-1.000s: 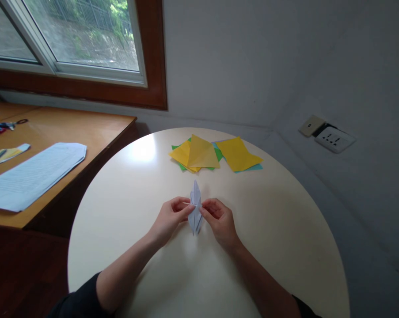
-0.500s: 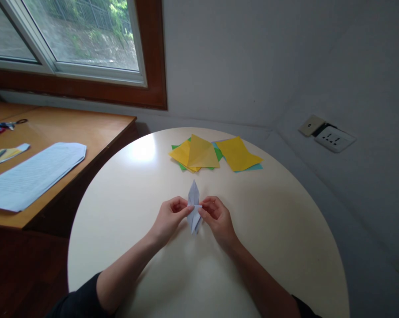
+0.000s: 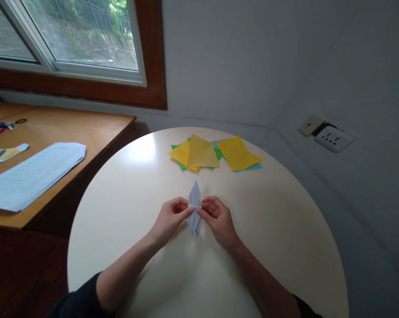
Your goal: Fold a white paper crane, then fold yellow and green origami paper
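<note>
folded white paper point(image 3: 195, 194) | turned squarer to view | fingers point(image 3: 203, 214) closer together mid-paper

Rows of fine print cross white papers point(image 3: 36, 176) on the desk point(image 3: 96, 126) at nine o'clock, their lettering (blurred to grey lines) too small to make out; no word, number or brand is legible anywhere in view.

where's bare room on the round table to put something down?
Free on the round table: left of the left hand, toward the wooden desk; right of the right hand, toward the wall. Crowded: far side, with coloured sheets; middle, where both hands hold folded white paper.
</note>
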### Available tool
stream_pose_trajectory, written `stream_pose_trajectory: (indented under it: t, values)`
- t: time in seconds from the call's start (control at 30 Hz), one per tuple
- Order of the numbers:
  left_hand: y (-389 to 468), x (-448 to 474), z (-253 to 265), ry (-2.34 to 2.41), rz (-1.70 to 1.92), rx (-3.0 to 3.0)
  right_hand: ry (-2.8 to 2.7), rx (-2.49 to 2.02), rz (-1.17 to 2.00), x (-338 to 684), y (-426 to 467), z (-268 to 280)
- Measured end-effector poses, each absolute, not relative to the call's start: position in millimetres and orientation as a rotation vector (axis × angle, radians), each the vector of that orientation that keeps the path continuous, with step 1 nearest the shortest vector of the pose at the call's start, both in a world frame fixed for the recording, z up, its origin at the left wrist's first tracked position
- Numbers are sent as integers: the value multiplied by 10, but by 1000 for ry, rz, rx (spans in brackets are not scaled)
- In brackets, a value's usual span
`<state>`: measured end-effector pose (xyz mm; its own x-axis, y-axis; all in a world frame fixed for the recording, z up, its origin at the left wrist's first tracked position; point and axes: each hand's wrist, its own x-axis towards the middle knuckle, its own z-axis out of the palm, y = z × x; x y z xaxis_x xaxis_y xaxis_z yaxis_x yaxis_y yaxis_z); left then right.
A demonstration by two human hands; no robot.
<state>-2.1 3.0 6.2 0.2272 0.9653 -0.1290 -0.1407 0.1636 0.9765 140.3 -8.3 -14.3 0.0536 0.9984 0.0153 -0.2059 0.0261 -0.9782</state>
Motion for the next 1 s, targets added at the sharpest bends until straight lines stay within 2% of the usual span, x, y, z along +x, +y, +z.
stream_pose_trajectory:
  t: [0.43, 0.7, 1.0]
  values:
    - [25, -50, 11, 1008, 1096, 1332, -1142, -1047, 1239, 1471, -77, -101]
    - [4, -82, 125, 1089, 1207, 1558, -1417, -1021, 720, 1491, -121, -30]
    - [-19, -73, 92, 855, 1139, 1403, -1552, -973, 513, 1493, -179, -10]
